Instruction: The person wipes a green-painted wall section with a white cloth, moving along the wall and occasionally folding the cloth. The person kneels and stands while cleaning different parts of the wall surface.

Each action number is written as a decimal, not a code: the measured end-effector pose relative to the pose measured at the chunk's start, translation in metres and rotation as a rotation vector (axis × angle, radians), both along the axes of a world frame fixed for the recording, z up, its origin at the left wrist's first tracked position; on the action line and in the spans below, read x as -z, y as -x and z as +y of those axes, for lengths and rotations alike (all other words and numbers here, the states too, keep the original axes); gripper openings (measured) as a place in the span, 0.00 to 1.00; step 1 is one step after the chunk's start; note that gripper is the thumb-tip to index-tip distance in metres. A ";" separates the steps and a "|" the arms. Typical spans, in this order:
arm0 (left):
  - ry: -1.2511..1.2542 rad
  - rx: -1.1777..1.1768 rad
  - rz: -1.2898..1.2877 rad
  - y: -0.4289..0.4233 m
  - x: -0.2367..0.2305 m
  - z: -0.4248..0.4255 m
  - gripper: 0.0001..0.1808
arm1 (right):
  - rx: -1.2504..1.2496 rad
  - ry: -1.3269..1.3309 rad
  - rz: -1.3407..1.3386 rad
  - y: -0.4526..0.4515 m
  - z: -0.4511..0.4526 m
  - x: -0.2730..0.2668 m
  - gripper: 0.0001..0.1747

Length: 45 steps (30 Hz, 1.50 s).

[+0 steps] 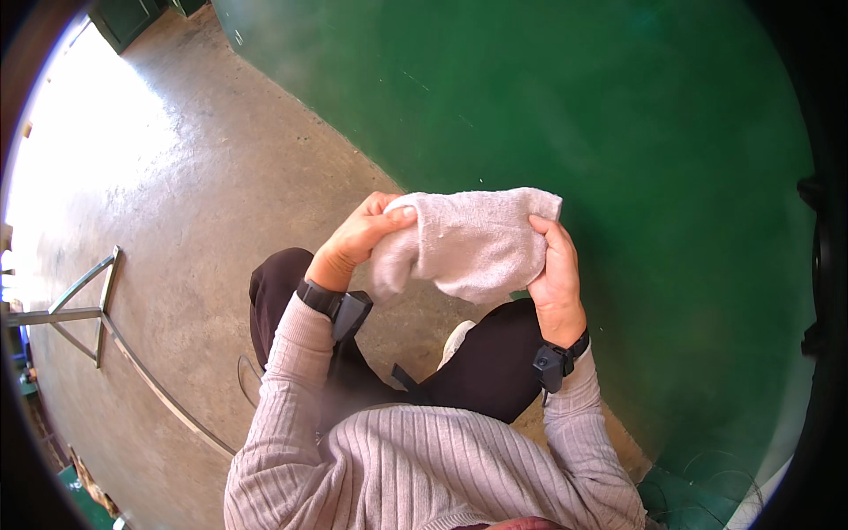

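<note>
A pale pinkish cloth [480,238], folded over and partly bunched, is stretched between my two hands above my lap. At its left edge, my left hand [371,228] pinches a fold with the thumb on top. A loose part of the cloth hangs below that hand and looks blurred. My right hand [555,265] grips the right end, its thumb over the front and its other fingers hidden behind. Both wrists carry a black strap with a small dark device.
Beyond the cloth lies a large green surface [596,119], bordering bare concrete floor [265,165]. A metal frame [103,311] with a long curved bar stands at the left. My bent knees are below my hands. Thin wires [702,490] lie at the lower right.
</note>
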<state>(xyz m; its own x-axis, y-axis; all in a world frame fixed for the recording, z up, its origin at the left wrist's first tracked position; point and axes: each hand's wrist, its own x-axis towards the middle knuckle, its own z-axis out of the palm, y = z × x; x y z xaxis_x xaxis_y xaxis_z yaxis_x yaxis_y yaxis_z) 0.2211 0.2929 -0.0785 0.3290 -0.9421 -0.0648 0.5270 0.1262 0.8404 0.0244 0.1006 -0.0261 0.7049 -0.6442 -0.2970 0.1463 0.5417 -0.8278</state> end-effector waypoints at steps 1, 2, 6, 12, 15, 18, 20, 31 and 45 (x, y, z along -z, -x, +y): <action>0.152 0.024 0.098 -0.001 -0.005 0.003 0.16 | -0.017 0.034 0.006 -0.001 0.002 -0.002 0.20; 0.096 -0.016 0.205 0.001 -0.010 0.006 0.16 | -0.056 0.068 -0.021 -0.001 0.005 -0.004 0.23; -0.011 -0.092 0.361 0.005 -0.026 0.010 0.18 | -0.198 0.356 0.155 -0.005 0.018 -0.012 0.32; 0.003 -0.153 0.422 0.018 -0.040 0.006 0.26 | -0.393 0.418 0.168 -0.010 0.026 -0.013 0.31; 0.038 -0.090 0.557 0.023 -0.044 0.012 0.32 | -0.449 0.395 0.266 -0.011 0.030 -0.013 0.32; -0.003 -0.110 0.561 0.025 -0.041 0.016 0.34 | -0.515 0.321 0.302 -0.017 0.036 -0.011 0.33; -0.042 -0.159 0.493 0.025 -0.037 0.016 0.34 | -0.511 0.263 0.201 -0.021 0.037 -0.010 0.29; 0.064 -0.113 0.572 0.008 -0.022 0.027 0.26 | -0.144 0.417 0.040 -0.016 0.020 -0.009 0.21; 0.281 -0.101 0.721 0.033 -0.013 0.024 0.33 | -0.494 -0.236 -0.027 -0.025 0.026 -0.011 0.31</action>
